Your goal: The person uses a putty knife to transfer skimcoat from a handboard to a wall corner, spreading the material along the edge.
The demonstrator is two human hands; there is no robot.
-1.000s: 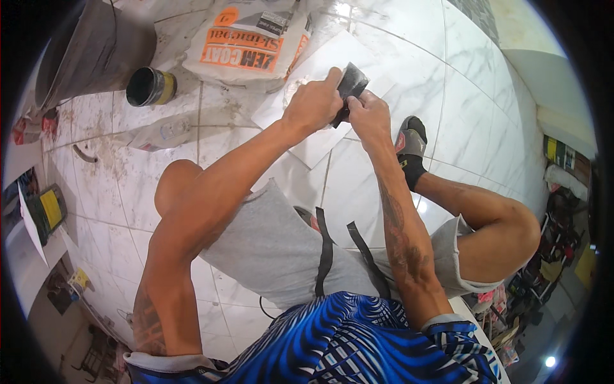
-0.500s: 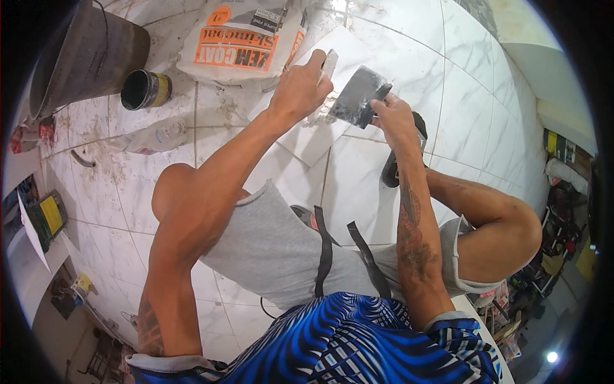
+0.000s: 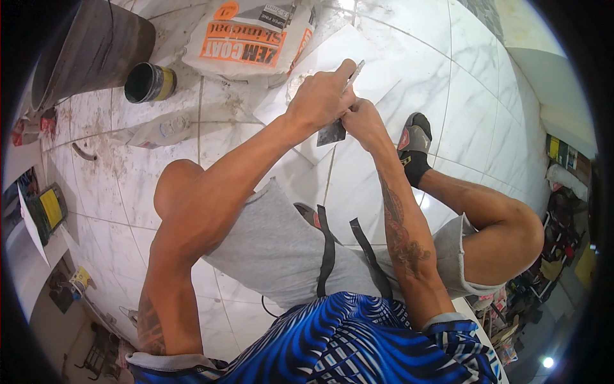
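Note:
My left hand (image 3: 320,99) is closed around a thin, flat scraper (image 3: 355,73), seen nearly edge-on and smeared white. Right beside it, my right hand (image 3: 364,124) pinches a dark rectangular spreader (image 3: 330,134). Most of the spreader is hidden behind my left hand, and the two hands meet or nearly meet. Beneath them lies a pale, flat board or loose tile (image 3: 339,48) on the floor. A patch of wet white paste (image 3: 296,83) shows on it, left of my left hand.
A printed bag of powder (image 3: 240,41) stands beyond my left hand. Farther left are a large grey bucket (image 3: 96,54), a small dark tub (image 3: 151,83) and a clear plastic bottle or bag (image 3: 160,131). My shod foot (image 3: 414,144) rests on the tiled floor (image 3: 476,128) at right.
My right hand has moved left and slightly down with the dark spreader, bringing it to my left hand. The left hand has shifted right and turned, still holding its scraper.

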